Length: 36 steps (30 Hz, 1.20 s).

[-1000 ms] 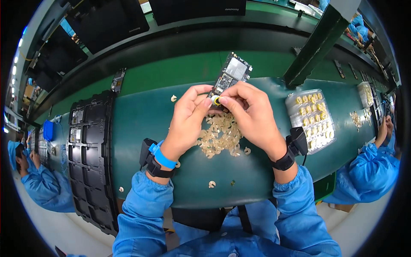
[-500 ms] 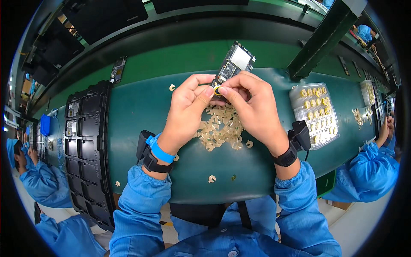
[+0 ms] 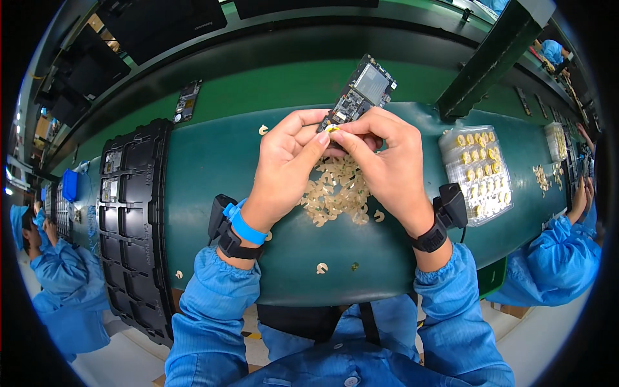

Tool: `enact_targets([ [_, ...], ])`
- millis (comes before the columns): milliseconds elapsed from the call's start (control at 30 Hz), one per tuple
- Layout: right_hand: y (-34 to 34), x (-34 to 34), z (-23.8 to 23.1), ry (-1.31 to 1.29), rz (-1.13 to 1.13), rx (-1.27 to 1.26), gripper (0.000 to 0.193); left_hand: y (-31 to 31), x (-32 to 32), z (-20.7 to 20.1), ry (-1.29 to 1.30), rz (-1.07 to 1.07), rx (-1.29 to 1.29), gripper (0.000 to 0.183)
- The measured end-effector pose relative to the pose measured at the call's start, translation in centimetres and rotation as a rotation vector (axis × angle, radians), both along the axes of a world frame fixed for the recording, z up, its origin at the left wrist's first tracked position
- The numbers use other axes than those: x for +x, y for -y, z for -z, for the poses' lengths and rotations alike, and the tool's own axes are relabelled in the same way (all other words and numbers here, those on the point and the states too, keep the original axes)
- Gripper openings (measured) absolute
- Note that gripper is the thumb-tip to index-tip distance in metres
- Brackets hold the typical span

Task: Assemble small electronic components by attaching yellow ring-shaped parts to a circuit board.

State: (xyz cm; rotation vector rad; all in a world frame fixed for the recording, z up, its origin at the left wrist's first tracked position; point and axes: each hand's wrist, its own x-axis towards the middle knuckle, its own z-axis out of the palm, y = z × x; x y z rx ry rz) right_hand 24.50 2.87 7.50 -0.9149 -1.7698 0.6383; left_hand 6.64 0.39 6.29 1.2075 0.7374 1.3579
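Note:
A dark circuit board (image 3: pixel 361 93) with a silver metal shield is held tilted above the mat, its far end pointing up and right. My left hand (image 3: pixel 284 164) closes on the board's near end, thumb on top. Closed in a pinch, my right hand (image 3: pixel 393 164) touches a small round yellow-and-white piece (image 3: pixel 331 128), apparently a coin cell, at that same end. Both thumb tips meet at this piece and partly hide it. Beneath the hands lies a heap of pale, notched round stickers or liners (image 3: pixel 338 197).
At right stands a clear plastic tray (image 3: pixel 477 174) of yellow-rimmed round cells. A black compartment tray (image 3: pixel 135 219) holding a few boards is at left. Another board (image 3: pixel 187 101) lies farther back. A green post (image 3: pixel 493 55) rises at the far right; co-workers sit at both sides.
The board has tilted and shifted slightly up and right, so its shield glares less. The round piece, seen more face-on before, is now tipped and more covered by my fingertips.

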Motion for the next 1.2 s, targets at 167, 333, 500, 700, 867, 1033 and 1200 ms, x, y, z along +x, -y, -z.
enact_targets([
  [167, 0.42, -0.22, -0.46, -0.043, 0.023, 0.017, 0.008, 0.05, 0.07, -0.17, -0.023, -0.008, 0.041, 0.031],
  [333, 0.29, -0.23, -0.05, -0.080, 0.052, -0.020, 0.009, 0.20, 0.31, -0.03, -0.003, -0.001, 0.036, 0.032],
  [500, -0.14, -0.24, -0.16, -0.025, 0.009, 0.071, 0.009, 0.01, 0.13, -0.03, -0.001, -0.005, 0.045, 0.032],
  [700, -0.14, -0.33, 0.00, 0.008, 0.015, 0.075, 0.009, 0.05, 0.08, 0.06, 0.005, 0.000, 0.041, 0.033],
  [867, -0.18, -0.25, -0.13, 0.023, 0.020, 0.072, 0.009, -0.07, 0.28, 0.51, 0.028, -0.009, 0.035, 0.032],
  [1033, -0.13, -0.42, -0.25, 0.007, -0.005, 0.059, 0.009, -0.17, 0.18, 0.47, 0.032, -0.041, 0.005, 0.028],
  [1200, -0.11, -0.49, -0.37, -0.015, -0.024, 0.097, 0.009, -0.21, 0.18, 0.29, 0.035, -0.053, 0.003, 0.026],
])
